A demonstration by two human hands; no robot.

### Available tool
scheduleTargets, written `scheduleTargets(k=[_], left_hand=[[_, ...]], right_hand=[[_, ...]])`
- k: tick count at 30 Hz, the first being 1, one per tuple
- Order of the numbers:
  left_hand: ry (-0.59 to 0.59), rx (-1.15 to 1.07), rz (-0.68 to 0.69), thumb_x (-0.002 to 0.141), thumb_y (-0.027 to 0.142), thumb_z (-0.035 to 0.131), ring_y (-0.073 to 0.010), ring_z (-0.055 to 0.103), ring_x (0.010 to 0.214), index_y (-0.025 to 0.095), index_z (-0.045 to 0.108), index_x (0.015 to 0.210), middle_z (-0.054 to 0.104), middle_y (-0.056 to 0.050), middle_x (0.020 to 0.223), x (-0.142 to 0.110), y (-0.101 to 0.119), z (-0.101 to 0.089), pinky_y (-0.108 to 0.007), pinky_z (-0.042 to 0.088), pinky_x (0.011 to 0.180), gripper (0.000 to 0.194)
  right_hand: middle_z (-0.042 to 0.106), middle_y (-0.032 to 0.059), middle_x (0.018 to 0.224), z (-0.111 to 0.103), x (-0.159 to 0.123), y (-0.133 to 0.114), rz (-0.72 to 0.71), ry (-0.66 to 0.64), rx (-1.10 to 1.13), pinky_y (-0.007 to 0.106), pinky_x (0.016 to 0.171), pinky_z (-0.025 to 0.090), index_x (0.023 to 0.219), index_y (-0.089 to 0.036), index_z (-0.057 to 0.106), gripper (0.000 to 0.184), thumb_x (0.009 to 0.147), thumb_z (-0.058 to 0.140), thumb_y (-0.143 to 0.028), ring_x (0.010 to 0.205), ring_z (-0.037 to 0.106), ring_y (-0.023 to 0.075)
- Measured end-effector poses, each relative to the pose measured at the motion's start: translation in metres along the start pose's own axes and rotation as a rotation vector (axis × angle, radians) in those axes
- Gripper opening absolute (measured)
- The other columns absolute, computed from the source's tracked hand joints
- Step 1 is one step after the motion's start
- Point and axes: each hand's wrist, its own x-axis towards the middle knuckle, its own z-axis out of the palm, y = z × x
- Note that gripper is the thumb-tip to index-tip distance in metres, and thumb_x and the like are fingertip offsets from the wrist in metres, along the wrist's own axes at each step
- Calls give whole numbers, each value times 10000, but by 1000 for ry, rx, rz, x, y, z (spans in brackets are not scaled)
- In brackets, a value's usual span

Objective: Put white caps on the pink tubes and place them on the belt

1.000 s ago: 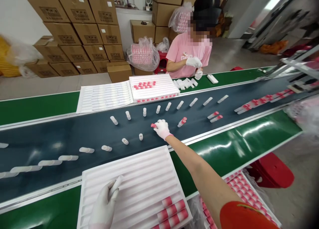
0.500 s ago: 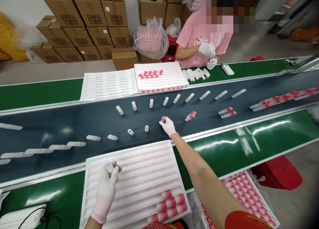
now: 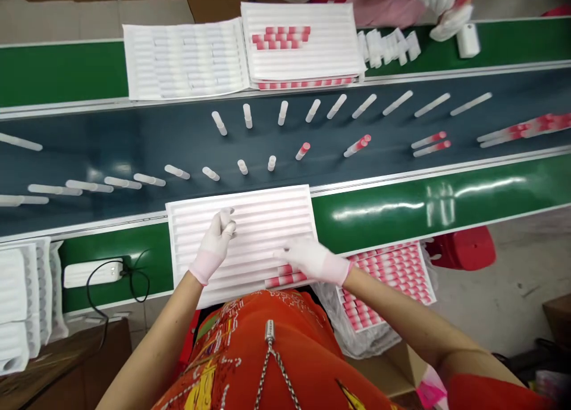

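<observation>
My left hand [image 3: 216, 240], in a white glove with a pink cuff, hovers over the left part of a white ridged tray [image 3: 250, 205]. Its fingers are curled together around something small and greyish that I cannot make out. At the tray's right side is my gloved right hand [image 3: 310, 258], its fingertips smeared by motion and close above some red-and-white tubes [image 3: 285, 280] in the lower grooves. The hand hides part of these tubes. On the dark conveyor belt beyond the tray stands a red-topped tube [image 3: 303, 151], beside a white tube [image 3: 272, 163].
Several white tubes [image 3: 217, 122] stand along the belt [image 3: 156, 130], with more red-topped ones to the right. Opposite, a co-worker's gloved hands [image 3: 450, 20] are near loose white tubes [image 3: 388, 47] and trays [image 3: 303, 65]. A white power bank [image 3: 91, 274] with a black cable lies left.
My right hand has let go of the red-topped tube on the belt and come back over the tray. My left hand stays over the tray, fingers still curled. The view has tilted downward.
</observation>
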Motion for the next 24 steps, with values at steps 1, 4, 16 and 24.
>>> scheduleTargets(k=[1, 4, 16, 24], left_hand=[[-12, -13, -18, 887, 456, 564, -159, 597, 880, 186, 547, 1186, 583, -124, 1244, -2, -1, 4, -388, 571, 872, 403], [-17, -55, -87, 847, 461, 588, -146, 600, 782, 163, 550, 1176, 583, -144, 1276, -8, -3, 14, -396, 584, 805, 445], [-320, -54, -58, 865, 621, 545, -103, 388, 510, 127, 470, 1377, 440, 58, 677, -35, 17, 31, -244, 393, 459, 715], [-288, 294, 18, 829, 592, 598, -158, 486, 691, 177, 628, 924, 554, 3, 771, -26, 43, 24, -278, 386, 626, 427]], right_hand=[[648, 59, 1033, 15, -8, -14, -20, -74, -44, 315, 690, 463, 1148, -285, 657, 352, 837, 632, -121, 862, 611, 221], [630, 101, 1028, 41, -15, -25, 36, -129, -135, 330, 638, 433, 995, -222, 659, 227, 827, 607, -78, 810, 594, 237], [609, -4, 859, -25, 28, -24, 243, 458, 887, 317, 720, 555, 1037, -224, 492, 89, 960, 456, -251, 806, 660, 153], [636, 86, 1179, -67, 43, -30, 94, 517, 1008, 261, 655, 550, 1057, -194, 639, 247, 819, 666, -249, 937, 646, 171]])
